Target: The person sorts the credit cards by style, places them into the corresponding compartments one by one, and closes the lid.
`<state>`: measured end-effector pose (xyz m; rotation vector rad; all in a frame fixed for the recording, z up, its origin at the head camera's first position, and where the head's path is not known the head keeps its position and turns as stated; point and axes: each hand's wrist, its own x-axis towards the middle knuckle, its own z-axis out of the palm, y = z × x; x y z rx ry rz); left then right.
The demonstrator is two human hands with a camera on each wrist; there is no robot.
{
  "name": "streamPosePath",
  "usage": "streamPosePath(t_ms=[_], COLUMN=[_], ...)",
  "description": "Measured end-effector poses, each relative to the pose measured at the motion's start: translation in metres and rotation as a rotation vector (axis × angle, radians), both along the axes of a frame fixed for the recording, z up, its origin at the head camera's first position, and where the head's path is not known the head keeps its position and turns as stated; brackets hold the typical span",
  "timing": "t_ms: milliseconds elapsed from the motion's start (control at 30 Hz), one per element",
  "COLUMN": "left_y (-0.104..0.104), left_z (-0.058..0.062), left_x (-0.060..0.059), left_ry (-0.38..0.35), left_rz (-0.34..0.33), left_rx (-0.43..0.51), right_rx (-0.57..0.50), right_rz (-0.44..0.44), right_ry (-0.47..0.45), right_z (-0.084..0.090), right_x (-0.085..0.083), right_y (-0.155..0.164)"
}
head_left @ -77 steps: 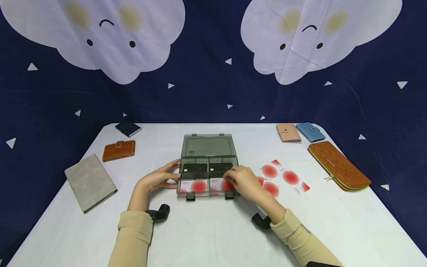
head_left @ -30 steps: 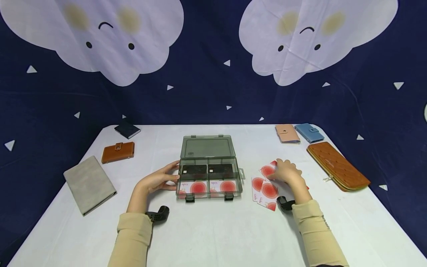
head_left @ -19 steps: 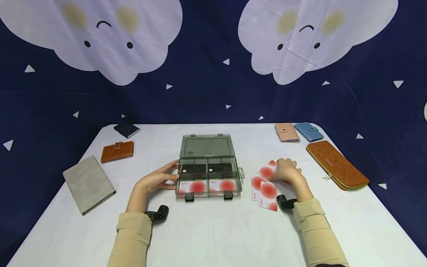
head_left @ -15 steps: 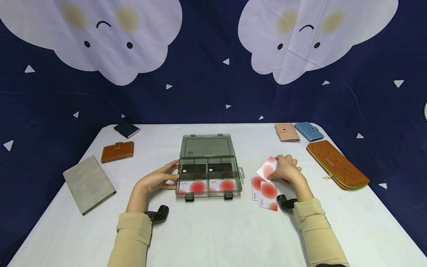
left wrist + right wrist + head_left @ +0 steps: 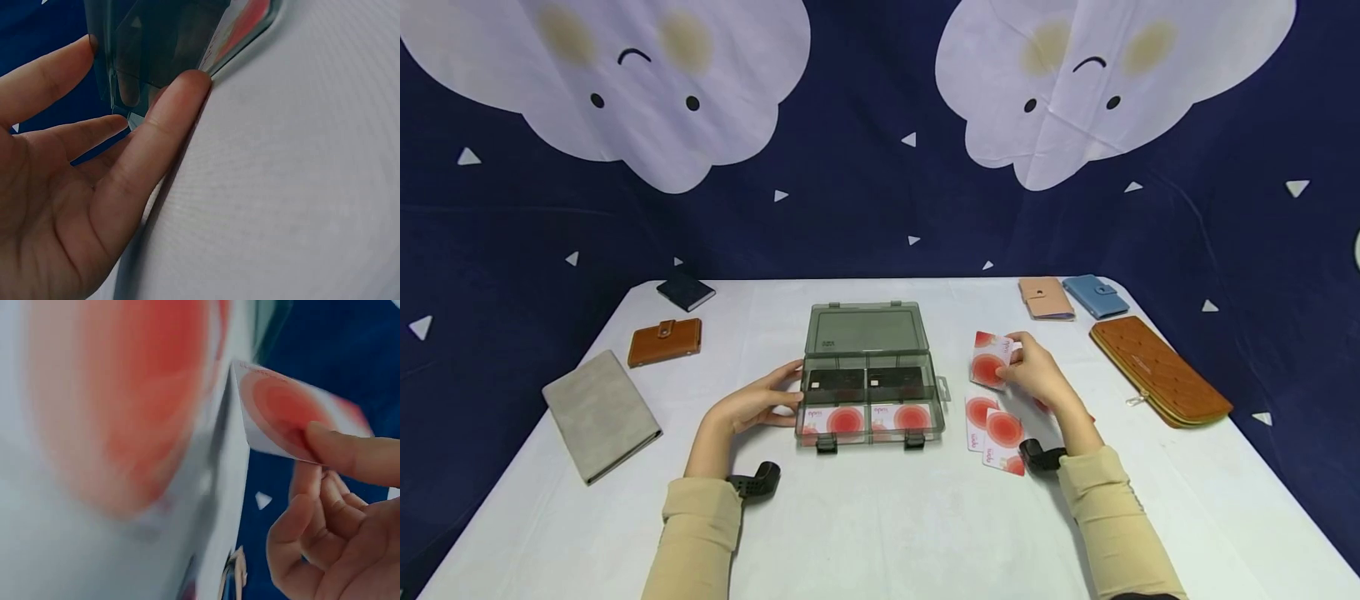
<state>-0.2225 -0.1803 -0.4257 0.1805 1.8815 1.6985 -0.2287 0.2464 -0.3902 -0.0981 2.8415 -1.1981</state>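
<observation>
Card (image 5: 988,362) with red circle is pinched in right hand (image 5: 1037,379), lifted off the desk (image 5: 880,533), right of the open grey box (image 5: 868,392). Box is steadied at its left wall by left hand (image 5: 752,404), fingers straight. Two front compartments already show cards, back two dark ones; loose cards (image 5: 996,425) are left on the desk. White cloth is ringed by wallets (image 5: 1157,371); navy cloud backdrop (image 5: 880,125) is hung behind.

White table (image 5: 880,533), box (image 5: 867,375), wallets (image 5: 666,341)
</observation>
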Motion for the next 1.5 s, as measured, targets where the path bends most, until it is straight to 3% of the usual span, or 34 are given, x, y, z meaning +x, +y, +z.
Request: streamPosePath(t_ms=[233,433,567,667,767,900,1033,1500], left_y=[0.001,0.000,-0.001,0.000,0.000,-0.001,-0.001,-0.001], left_z=[-0.001,-0.001,-0.001,0.000,0.000,-0.001,-0.001,-0.002], left_x=[-0.001,0.000,0.000,0.000,0.000,0.000,0.000,-0.001], left_ry=[0.001,-0.002,-0.001,0.000,0.000,-0.005,-0.008,-0.002], left_rz=[-0.006,0.013,0.012,0.013,0.005,-0.001,-0.008,-0.009], left_rx=[0.005,0.004,0.004,-0.001,0.003,0.011,0.009,0.024], right_rx=[-0.244,-0.387,-0.297,-0.145,0.000,0.110,0.151,0.168], right_rz=[0.138,0.365,0.401,0.400,0.414,0.412,0.426,0.477], right_ry=[0.056,0.064,0.039,0.062,0.132,0.265,0.291,0.140], right_z=[0.016,0.029,0.034,0.037,0.039,0.032,0.022,0.000], right_x=[0.008,0.015,0.024,0.033,0.039,0.042,0.044,0.045], right_y=[-0.029,-0.068,-0.097,-0.118,-0.135,-0.153,-0.164,-0.176])
